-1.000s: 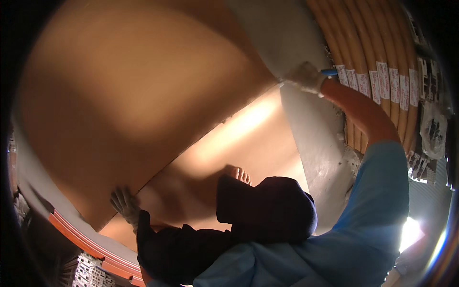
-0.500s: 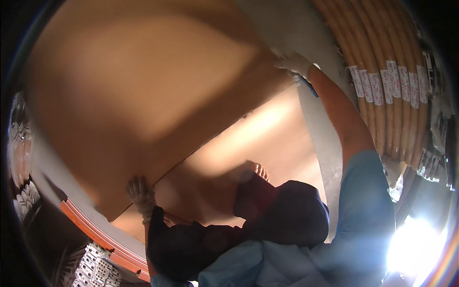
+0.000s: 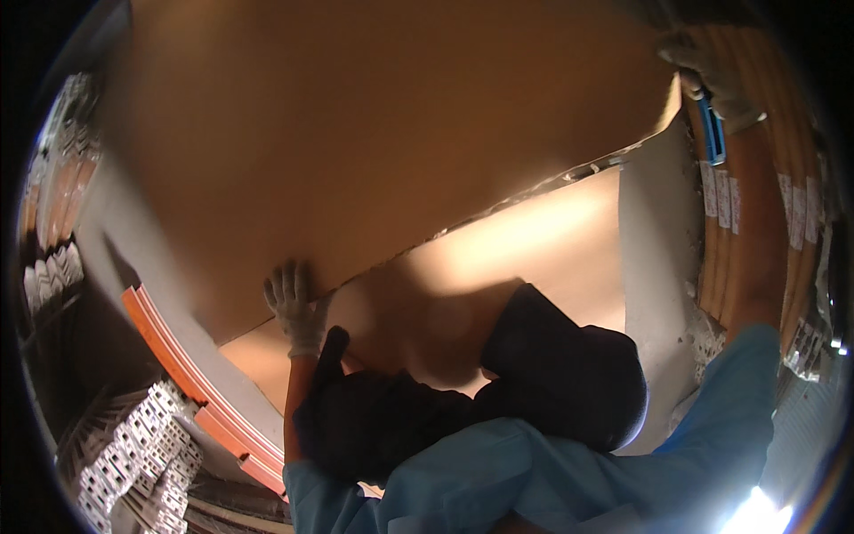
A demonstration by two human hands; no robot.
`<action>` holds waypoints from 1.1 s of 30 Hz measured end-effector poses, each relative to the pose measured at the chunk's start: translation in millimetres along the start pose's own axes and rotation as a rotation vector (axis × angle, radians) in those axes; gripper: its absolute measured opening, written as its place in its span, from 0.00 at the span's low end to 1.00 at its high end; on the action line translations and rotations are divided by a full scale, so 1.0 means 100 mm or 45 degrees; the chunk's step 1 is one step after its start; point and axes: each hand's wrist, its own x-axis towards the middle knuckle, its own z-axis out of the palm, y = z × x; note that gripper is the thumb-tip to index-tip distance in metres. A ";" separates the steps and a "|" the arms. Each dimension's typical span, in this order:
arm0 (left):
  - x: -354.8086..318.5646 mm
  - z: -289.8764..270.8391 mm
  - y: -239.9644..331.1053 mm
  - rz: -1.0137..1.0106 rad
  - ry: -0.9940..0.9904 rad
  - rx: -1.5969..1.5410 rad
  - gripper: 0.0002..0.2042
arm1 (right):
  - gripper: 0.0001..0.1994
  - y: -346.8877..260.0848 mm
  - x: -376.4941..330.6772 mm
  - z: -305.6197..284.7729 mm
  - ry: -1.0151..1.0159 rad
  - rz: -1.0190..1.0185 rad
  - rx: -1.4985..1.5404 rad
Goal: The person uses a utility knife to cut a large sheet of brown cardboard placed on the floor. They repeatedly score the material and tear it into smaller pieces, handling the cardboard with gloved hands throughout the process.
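Observation:
A large thin brown sheet (image 3: 374,116) spreads across the upper view, and its long near edge crosses a lower brown piece (image 3: 578,240). My left hand (image 3: 294,303), in a pale glove, presses flat on the sheet by this edge with fingers apart. At the upper right, my gloved right hand (image 3: 716,84) holds a blue utility knife (image 3: 713,132) against the palm; no blade shows. The sheet's right corner curls up beside its fingers. Whether they also pinch the corner is too dark to tell.
Bundled tan curved lengths with white labels (image 3: 725,200) stand along the right. Orange-red moulding strips (image 3: 182,369) lie at the lower left, beside stacked white hollow profiles (image 3: 147,445). Grey floor (image 3: 663,222) borders the sheets, and a bright lamp (image 3: 756,516) glares at the lower right.
My right hand has moved up and right with the knife, and the sheet's right end has risen, showing a gap along the edge. My left hand appears slightly higher and further right.

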 end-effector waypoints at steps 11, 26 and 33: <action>0.51 -0.87 -0.31 -0.106 0.356 -0.063 0.20 | 0.20 -0.02 0.30 -0.50 0.071 -0.119 0.009; 1.01 -1.37 -0.46 -0.064 0.230 -0.012 0.16 | 0.11 1.90 -0.87 1.70 0.796 0.338 0.395; 1.03 -1.28 -0.53 -0.030 0.280 0.054 0.15 | 0.14 1.01 -1.21 3.09 -0.158 0.335 0.370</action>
